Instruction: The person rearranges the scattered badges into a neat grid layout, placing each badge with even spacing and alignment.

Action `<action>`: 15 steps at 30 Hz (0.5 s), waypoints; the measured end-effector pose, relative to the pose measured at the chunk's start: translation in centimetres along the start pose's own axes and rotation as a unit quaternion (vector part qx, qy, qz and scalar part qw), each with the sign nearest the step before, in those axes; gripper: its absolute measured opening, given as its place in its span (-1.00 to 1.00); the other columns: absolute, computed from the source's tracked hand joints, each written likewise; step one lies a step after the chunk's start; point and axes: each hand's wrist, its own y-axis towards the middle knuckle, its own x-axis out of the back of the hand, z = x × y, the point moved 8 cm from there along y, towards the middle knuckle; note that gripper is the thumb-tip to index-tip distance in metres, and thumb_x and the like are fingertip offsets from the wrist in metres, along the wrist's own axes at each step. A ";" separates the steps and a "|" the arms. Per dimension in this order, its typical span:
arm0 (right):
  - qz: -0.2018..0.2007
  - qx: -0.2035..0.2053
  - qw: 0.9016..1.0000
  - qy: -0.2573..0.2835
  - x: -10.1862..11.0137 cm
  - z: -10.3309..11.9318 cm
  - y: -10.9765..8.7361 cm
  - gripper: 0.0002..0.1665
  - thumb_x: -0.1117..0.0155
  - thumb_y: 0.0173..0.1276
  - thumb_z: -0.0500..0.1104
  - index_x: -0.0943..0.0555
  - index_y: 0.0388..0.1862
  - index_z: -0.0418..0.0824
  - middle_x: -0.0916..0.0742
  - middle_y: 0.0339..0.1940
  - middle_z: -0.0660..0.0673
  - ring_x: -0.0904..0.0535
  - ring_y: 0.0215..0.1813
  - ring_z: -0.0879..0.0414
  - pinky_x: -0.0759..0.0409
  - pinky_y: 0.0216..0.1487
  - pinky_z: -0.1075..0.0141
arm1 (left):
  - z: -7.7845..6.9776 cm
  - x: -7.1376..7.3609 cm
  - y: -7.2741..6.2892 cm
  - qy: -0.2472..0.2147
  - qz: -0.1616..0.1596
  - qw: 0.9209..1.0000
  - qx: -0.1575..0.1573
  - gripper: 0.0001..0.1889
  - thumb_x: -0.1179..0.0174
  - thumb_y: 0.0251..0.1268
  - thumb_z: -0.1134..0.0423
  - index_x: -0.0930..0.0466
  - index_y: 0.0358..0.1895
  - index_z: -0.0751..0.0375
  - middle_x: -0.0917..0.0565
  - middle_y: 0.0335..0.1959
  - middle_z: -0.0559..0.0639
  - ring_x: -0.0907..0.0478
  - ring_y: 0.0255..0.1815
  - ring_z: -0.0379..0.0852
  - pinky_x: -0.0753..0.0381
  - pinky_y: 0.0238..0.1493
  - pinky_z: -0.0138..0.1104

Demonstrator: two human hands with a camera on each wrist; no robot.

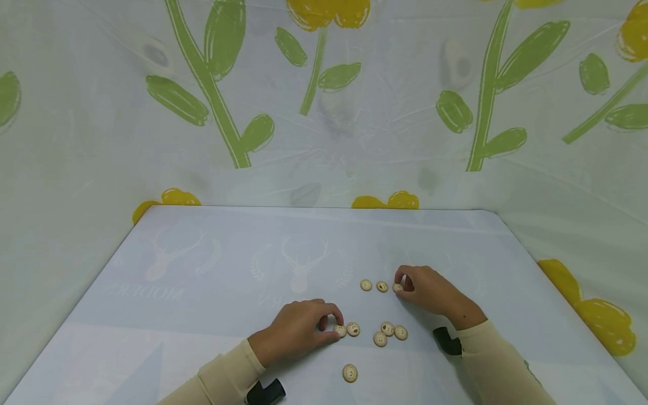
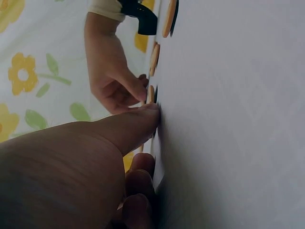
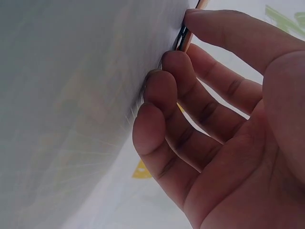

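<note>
My left hand [image 1: 302,328] pinches a small round wooden disc [image 1: 340,331] between thumb and forefinger on the table. Right beside it lies another disc [image 1: 353,329] with a dark mark. Farther back, my right hand [image 1: 435,293] pinches a disc [image 1: 398,287] at the right end of a row of three. The other two in that row are a left disc [image 1: 366,285] and a middle disc [image 1: 382,287]. In the right wrist view, thumb and forefinger meet at the edge of a disc [image 3: 188,41], the other fingers curled beside the tabletop.
Between the hands, three discs sit in a cluster, one being the upper disc [image 1: 387,328]. A lone disc [image 1: 350,373] lies nearer the front. The pale table [image 1: 212,337] has faint deer prints. Behind it hangs a flowered sheet [image 1: 385,112].
</note>
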 end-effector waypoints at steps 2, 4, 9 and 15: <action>0.000 0.001 1.000 0.000 -0.1 -0.1 0.0 -0.91 -0.35 0.34 -0.20 -0.59 -0.22 -0.10 -0.59 -0.53 0.02 -0.44 -0.47 0.17 -0.44 -0.43 0.31 | 0.0 0.0 0.0 0.000 0.001 1.000 0.000 -0.82 -0.40 0.21 -0.01 -0.67 -0.16 -0.20 -0.45 -0.50 -0.31 -0.26 -0.56 -0.42 -0.25 -0.50 -0.46; -0.001 0.001 1.000 0.000 -0.1 -0.2 0.1 -0.90 -0.36 0.34 -0.20 -0.59 -0.22 -0.11 -0.59 -0.53 0.01 -0.45 -0.47 0.17 -0.44 -0.43 0.31 | 0.0 0.0 0.0 0.000 0.003 1.000 0.004 -0.82 -0.40 0.21 -0.02 -0.66 -0.16 -0.21 -0.44 -0.50 -0.31 -0.26 -0.56 -0.41 -0.26 -0.49 -0.46; -0.001 0.001 1.000 -0.001 0.0 -0.2 0.1 -0.89 -0.36 0.34 -0.19 -0.59 -0.21 -0.11 -0.59 -0.53 0.02 -0.45 -0.48 0.16 -0.44 -0.44 0.31 | 0.1 -0.1 0.0 -0.001 0.007 1.000 0.008 -0.82 -0.39 0.22 -0.03 -0.66 -0.15 -0.23 -0.44 -0.50 -0.32 -0.27 -0.56 -0.42 -0.26 -0.49 -0.46; 0.003 0.003 1.000 0.004 0.1 0.1 -0.1 -0.85 -0.35 0.34 -0.20 -0.57 -0.16 -0.12 -0.58 -0.52 0.01 -0.45 -0.48 0.15 -0.44 -0.45 0.30 | 0.0 0.1 -0.1 -0.006 0.003 1.000 0.001 -0.82 -0.40 0.21 -0.01 -0.66 -0.15 -0.19 -0.45 -0.50 -0.31 -0.27 -0.55 -0.42 -0.26 -0.49 -0.46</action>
